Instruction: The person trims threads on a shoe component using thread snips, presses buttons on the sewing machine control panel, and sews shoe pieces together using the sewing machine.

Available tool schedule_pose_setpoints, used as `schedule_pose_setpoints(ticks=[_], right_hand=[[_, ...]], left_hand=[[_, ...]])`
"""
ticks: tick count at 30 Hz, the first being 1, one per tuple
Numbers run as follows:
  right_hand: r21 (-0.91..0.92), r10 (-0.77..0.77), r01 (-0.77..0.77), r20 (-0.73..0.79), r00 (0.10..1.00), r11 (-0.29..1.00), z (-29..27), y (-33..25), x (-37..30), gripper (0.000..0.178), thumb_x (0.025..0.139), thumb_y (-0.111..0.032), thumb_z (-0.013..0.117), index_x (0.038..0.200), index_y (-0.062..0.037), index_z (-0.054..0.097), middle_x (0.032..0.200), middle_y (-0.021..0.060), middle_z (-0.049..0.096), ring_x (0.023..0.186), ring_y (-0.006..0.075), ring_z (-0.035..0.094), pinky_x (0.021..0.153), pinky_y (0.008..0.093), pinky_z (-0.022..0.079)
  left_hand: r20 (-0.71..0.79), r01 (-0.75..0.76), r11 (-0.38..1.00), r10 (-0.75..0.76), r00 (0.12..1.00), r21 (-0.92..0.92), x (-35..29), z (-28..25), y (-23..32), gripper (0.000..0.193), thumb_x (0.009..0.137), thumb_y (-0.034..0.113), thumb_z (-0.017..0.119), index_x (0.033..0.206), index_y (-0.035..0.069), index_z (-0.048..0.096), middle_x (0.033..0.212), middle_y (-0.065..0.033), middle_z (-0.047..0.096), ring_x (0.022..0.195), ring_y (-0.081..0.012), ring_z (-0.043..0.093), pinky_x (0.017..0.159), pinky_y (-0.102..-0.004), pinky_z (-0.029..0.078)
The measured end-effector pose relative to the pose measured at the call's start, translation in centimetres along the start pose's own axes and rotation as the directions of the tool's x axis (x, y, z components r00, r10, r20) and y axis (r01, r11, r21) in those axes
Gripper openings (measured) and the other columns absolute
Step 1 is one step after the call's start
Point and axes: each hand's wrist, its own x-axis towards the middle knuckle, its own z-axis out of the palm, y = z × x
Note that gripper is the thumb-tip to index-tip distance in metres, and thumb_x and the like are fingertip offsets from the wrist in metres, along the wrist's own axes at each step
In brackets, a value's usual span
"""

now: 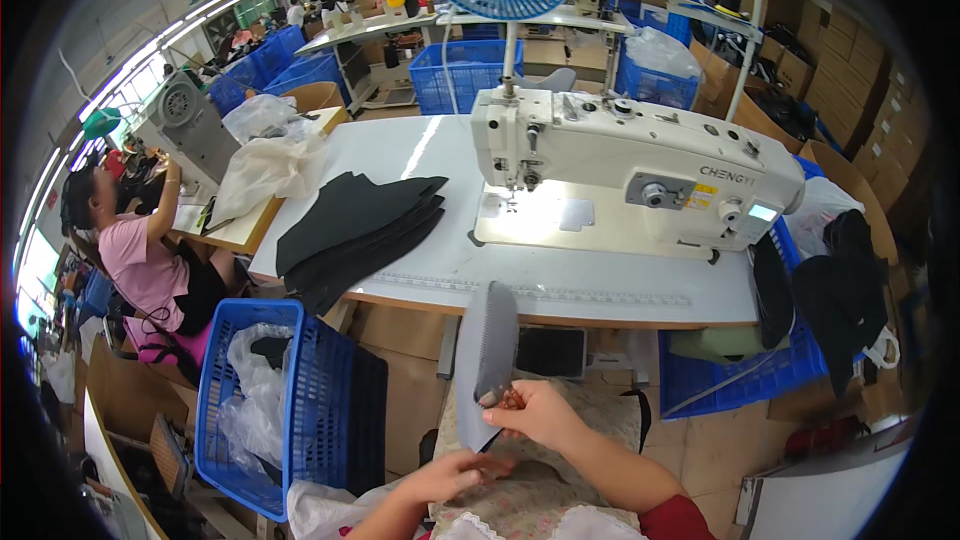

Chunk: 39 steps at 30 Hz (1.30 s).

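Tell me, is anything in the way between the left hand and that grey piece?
Nothing visible stands between them. The left hand is just below the lower end of the grey piece, which the right hand grips.

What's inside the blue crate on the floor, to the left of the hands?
The blue crate holds crumpled clear plastic and some dark material. The plastic covers most of the bottom, so anything beneath cannot be seen.

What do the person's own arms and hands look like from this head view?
The left hand and right hand are ungloved, with no watch or bracelet visible at either wrist. A dark red sleeve covers the right arm near the elbow; the left sleeve is too cut off to describe.
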Motion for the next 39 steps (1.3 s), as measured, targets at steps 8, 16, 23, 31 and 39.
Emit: schedule_pose_setpoints(ticks=[8, 16, 23, 31, 39], right_hand=[[-0.464, -0.365, 0.344, 0.047, 0.930, 0.816, 1.8, -2.2, -0.9, 0.025, 0.080, -0.013, 0.073, 0.103, -0.0024, 0.067, 0.071, 0.0000, 0.062, 0.062, 0.0063, 0.055, 0.058, 0.0239, 0.046], [0.018, -0.180, 0.188, -0.203, 0.963, 0.982, -2.6, -2.6, -4.2, 0.025, 0.087, -0.004, 0.066, 0.109, -0.0029, 0.055, 0.080, 0.0029, 0.061, 0.063, 0.0049, 0.056, 0.054, 0.0190, 0.046], [-0.163, -0.176, 0.140, -0.232, 0.957, 0.977, -2.3, 0.0, -7.3, 0.040, 0.089, -0.014, 0.066, 0.123, -0.0026, 0.048, 0.083, 0.0021, 0.055, 0.070, 0.0076, 0.054, 0.059, 0.0263, 0.049], [-0.410, -0.240, 0.103, -0.298, 0.924, 0.906, -2.0, -0.8, -9.1, 0.047, 0.086, -0.017, 0.066, 0.129, -0.0041, 0.052, 0.075, 0.0061, 0.058, 0.059, 0.0175, 0.060, 0.054, 0.0282, 0.049], [-0.627, -0.413, 0.222, -0.175, 0.894, 0.746, -2.5, 0.1, -9.4, 0.046, 0.085, -0.015, 0.069, 0.127, -0.0036, 0.056, 0.080, 0.0070, 0.062, 0.058, 0.0148, 0.058, 0.055, 0.0263, 0.049]], left_hand=[[-0.351, -0.321, 0.521, 0.043, 0.935, -0.791, 4.5, 3.0, 0.3, 0.069, 0.086, 0.050, 0.062, 0.138, 0.010, 0.041, 0.139, -0.0077, 0.045, 0.131, -0.0263, 0.039, 0.111, -0.0415, 0.028], [-0.358, -0.372, 0.232, 0.105, 0.928, -0.899, 6.4, 1.0, 2.4, 0.031, 0.093, 0.026, 0.060, 0.121, 0.012, 0.056, 0.109, -0.0114, 0.066, 0.092, -0.0218, 0.066, 0.080, -0.0350, 0.055], [-0.372, -0.301, 0.512, -0.038, 0.928, -0.805, 8.1, 3.1, 3.8, 0.032, 0.087, 0.020, 0.068, 0.115, 0.008, 0.059, 0.100, -0.0077, 0.064, 0.090, -0.0191, 0.063, 0.074, -0.0323, 0.055], [-0.324, -0.237, 0.550, -0.065, 0.944, -0.801, 9.2, 3.6, 3.3, 0.037, 0.082, 0.019, 0.074, 0.111, 0.005, 0.056, 0.093, -0.0059, 0.059, 0.084, -0.0161, 0.056, 0.072, -0.0262, 0.046], [-0.408, -0.319, 0.611, -0.008, 0.913, -0.725, 9.8, 3.9, 2.6, 0.033, 0.080, 0.019, 0.076, 0.104, 0.007, 0.058, 0.092, -0.0054, 0.059, 0.087, -0.0190, 0.055, 0.078, -0.0300, 0.045]])
